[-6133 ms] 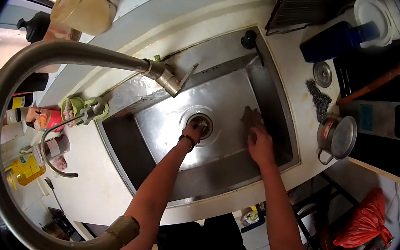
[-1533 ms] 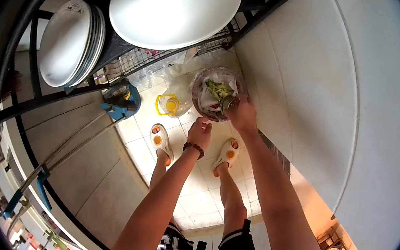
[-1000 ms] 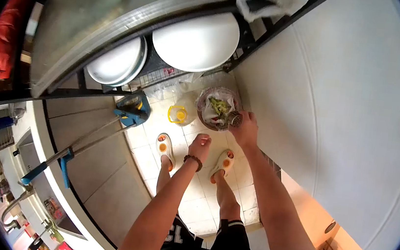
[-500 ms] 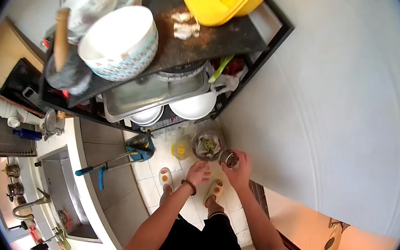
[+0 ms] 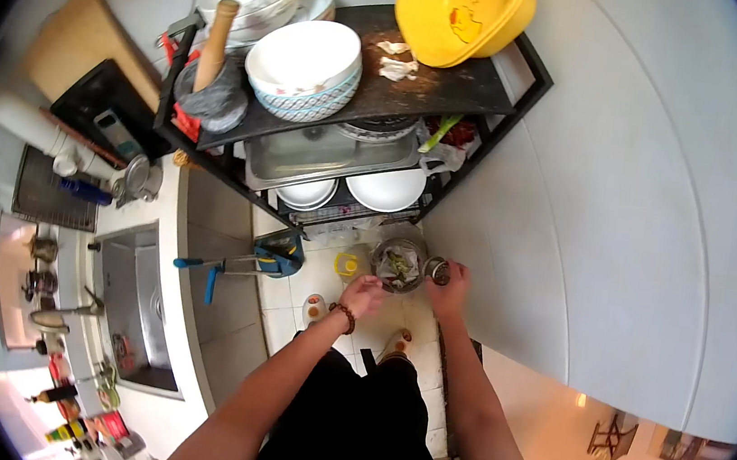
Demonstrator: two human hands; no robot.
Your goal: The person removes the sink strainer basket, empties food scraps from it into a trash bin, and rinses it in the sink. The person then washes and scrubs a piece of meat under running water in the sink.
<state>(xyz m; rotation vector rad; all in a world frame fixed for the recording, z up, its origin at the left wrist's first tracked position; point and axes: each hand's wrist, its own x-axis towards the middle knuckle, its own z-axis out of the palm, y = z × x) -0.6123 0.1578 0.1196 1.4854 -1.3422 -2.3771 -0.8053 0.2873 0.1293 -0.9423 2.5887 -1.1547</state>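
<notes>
My right hand (image 5: pixel 451 294) is closed around a small round glass jar (image 5: pixel 438 271), its mouth facing up toward me and its inside looking dark. The jar is at the right side of a round waste bin (image 5: pixel 408 287) on the floor. A pale liner and green vegetable scraps (image 5: pixel 398 264) show inside the bin. Over the bin's near left side is my left hand (image 5: pixel 363 297), with a beaded bracelet at the wrist. Its fingers look loosely stretched and slightly blurred; I see nothing held in them.
A black shelf rack (image 5: pixel 439 88) ahead carries stacked bowls (image 5: pixel 305 73), a stone mortar (image 5: pixel 211 98) and a yellow basin (image 5: pixel 451 21). A clear yellow container (image 5: pixel 346 266) and a dustpan set (image 5: pixel 280 252) stand on the floor. The counter with a sink (image 5: pixel 136 313) is left, a white wall right.
The view has shifted, so the rack and counter appear farther right. My right hand still holds the jar beside the bin; my left hand has moved closer to the bin's near edge.
</notes>
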